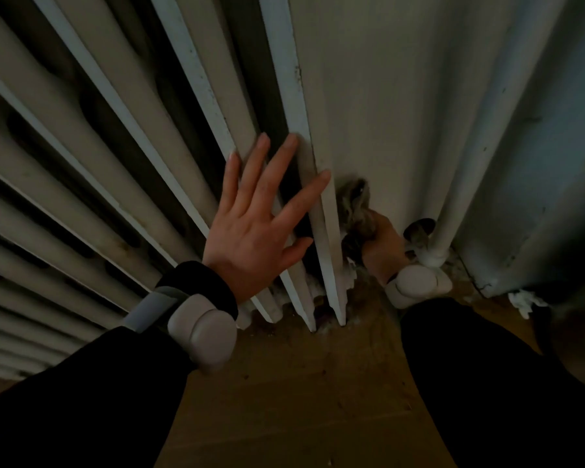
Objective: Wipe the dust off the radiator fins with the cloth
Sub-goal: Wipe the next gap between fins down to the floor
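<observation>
Left hand [250, 238], fingers [282, 170] spread, is bracing on the cream ribbed metal radiator fins [190, 79]. Right hand [382, 248] is clutching the grey fluffy cloth [357, 204], likely risking a snag behind the end fin.

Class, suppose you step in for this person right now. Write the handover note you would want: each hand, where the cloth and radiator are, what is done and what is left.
Left hand: open, fingers straight and spread, resting flat on the radiator fins.
Right hand: grips the bunched grey cloth low down, just right of the last fin and close to the floor, with the white pipe to its right.
Done: cannot be judged from this view.
Left: dark specks show along the fin edges and there is debris at their base, so most likely carry on wiping the fins.
</observation>
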{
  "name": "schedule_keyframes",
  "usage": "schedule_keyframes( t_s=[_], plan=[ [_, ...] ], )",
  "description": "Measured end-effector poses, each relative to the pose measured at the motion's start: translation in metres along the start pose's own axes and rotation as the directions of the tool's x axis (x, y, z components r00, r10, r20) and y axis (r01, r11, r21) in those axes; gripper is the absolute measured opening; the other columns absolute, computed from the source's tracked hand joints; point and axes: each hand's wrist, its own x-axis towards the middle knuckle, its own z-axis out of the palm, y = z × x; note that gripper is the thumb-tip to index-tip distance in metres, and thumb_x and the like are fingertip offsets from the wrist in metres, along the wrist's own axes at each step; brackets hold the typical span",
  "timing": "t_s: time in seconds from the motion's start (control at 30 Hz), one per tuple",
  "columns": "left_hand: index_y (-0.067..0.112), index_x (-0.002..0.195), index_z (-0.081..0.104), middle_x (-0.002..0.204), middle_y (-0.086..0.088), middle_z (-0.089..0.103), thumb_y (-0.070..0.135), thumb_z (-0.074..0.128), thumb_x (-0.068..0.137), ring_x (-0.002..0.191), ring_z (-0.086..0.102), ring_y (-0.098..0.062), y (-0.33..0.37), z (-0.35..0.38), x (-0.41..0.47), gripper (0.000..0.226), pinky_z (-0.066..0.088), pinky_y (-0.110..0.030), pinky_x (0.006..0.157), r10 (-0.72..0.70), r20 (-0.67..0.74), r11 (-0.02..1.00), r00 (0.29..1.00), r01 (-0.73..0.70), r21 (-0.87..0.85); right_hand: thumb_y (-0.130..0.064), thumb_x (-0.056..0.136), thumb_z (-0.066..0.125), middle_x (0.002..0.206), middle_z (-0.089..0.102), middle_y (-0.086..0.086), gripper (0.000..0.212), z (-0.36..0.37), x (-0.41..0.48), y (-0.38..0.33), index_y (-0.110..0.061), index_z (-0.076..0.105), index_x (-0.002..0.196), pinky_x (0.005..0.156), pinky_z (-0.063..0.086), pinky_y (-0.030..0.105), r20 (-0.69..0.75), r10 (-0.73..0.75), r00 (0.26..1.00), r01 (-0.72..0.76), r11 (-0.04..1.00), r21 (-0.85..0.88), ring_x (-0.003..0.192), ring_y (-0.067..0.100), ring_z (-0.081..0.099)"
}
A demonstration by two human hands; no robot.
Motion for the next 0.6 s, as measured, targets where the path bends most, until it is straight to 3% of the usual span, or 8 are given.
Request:
schedule_keyframes(
  t_s=[0.07, 0.13, 0.2, 0.3, 0.37, 0.5, 0.6],
  plan=[
    [0.025, 0.145, 0.024, 0.150, -0.012, 0.010, 0.039, 0.077, 0.070, 0.139, 0.006, -0.039, -0.001, 0.002, 0.001, 0.093, -0.013, -0.045, 0.114, 0.002, 0.009, 1.000, 1.000, -0.002, 0.012, 0.001, 0.096, 0.047, 0.127, 0.055, 0.017, 0.035, 0.005, 0.001, 0.004, 0.001, 0.049, 0.131, 0.097, 0.037, 0.021, 0.207, 0.042, 0.977, -0.024, 0.996, -0.086, 0.121, 0.030, 0.051],
    [0.026, 0.145, 0.023, 0.150, -0.012, 0.009, 0.042, 0.077, 0.069, 0.139, 0.005, -0.039, -0.002, 0.003, 0.001, 0.094, -0.015, -0.045, 0.114, 0.010, 0.022, 1.000, 1.000, -0.011, 0.028, 0.004, 0.097, 0.042, 0.123, 0.054, 0.015, 0.040, 0.011, -0.006, 0.015, -0.002, 0.042, 0.136, 0.101, 0.037, 0.029, 0.369, 0.124, 0.921, -0.074, 0.986, -0.148, 0.117, 0.020, 0.053],
    [0.026, 0.145, 0.023, 0.150, -0.012, 0.009, 0.044, 0.075, 0.070, 0.139, 0.005, -0.040, -0.002, 0.003, 0.001, 0.093, -0.017, -0.045, 0.114, 0.018, 0.023, 0.999, 1.000, -0.018, 0.033, 0.004, 0.094, 0.046, 0.111, 0.056, 0.012, 0.035, 0.016, -0.010, 0.029, -0.008, 0.048, 0.127, 0.102, 0.041, 0.038, 0.374, 0.109, 0.921, -0.039, 0.981, -0.189, 0.105, 0.007, 0.058],
    [0.026, 0.146, 0.022, 0.150, -0.013, 0.008, 0.043, 0.077, 0.069, 0.139, 0.005, -0.040, -0.001, 0.004, 0.002, 0.096, -0.017, -0.046, 0.113, 0.013, 0.025, 0.999, 1.000, -0.014, 0.031, -0.006, 0.094, 0.049, 0.141, 0.039, 0.014, 0.039, 0.016, -0.015, 0.037, -0.007, 0.045, 0.134, 0.103, 0.036, 0.031, 0.332, 0.147, 0.932, -0.037, 0.948, -0.315, 0.121, 0.031, 0.047],
    [0.026, 0.146, 0.022, 0.150, -0.013, 0.008, 0.042, 0.078, 0.068, 0.139, 0.006, -0.039, 0.000, 0.004, 0.001, 0.097, -0.017, -0.046, 0.113, 0.007, 0.025, 1.000, 1.000, -0.008, 0.029, -0.005, 0.095, 0.048, 0.145, 0.032, 0.014, 0.042, 0.016, -0.017, 0.039, -0.006, 0.042, 0.136, 0.102, 0.031, 0.026, 0.321, 0.164, 0.933, -0.047, 0.938, -0.344, 0.125, 0.032, 0.042],
    [0.026, 0.146, 0.022, 0.151, -0.013, 0.007, 0.040, 0.078, 0.070, 0.140, 0.007, -0.039, 0.001, 0.003, 0.001, 0.096, -0.016, -0.046, 0.113, 0.001, 0.024, 1.000, 1.000, -0.001, 0.017, -0.002, 0.095, 0.041, 0.139, 0.038, 0.017, 0.033, 0.013, -0.024, 0.045, -0.003, 0.050, 0.126, 0.096, 0.028, 0.021, 0.312, 0.148, 0.938, -0.033, 0.938, -0.346, 0.125, 0.031, 0.040],
    [0.025, 0.146, 0.023, 0.151, -0.014, 0.009, 0.038, 0.077, 0.071, 0.140, 0.009, -0.040, 0.004, 0.001, 0.001, 0.093, -0.014, -0.046, 0.114, -0.016, 0.008, 1.000, 1.000, 0.016, 0.005, 0.003, 0.090, 0.039, 0.131, 0.043, 0.015, 0.029, 0.014, -0.032, 0.052, -0.006, 0.056, 0.112, 0.094, 0.035, 0.027, 0.286, 0.166, 0.944, -0.075, 0.950, -0.303, 0.115, 0.030, 0.046]
  ],
)
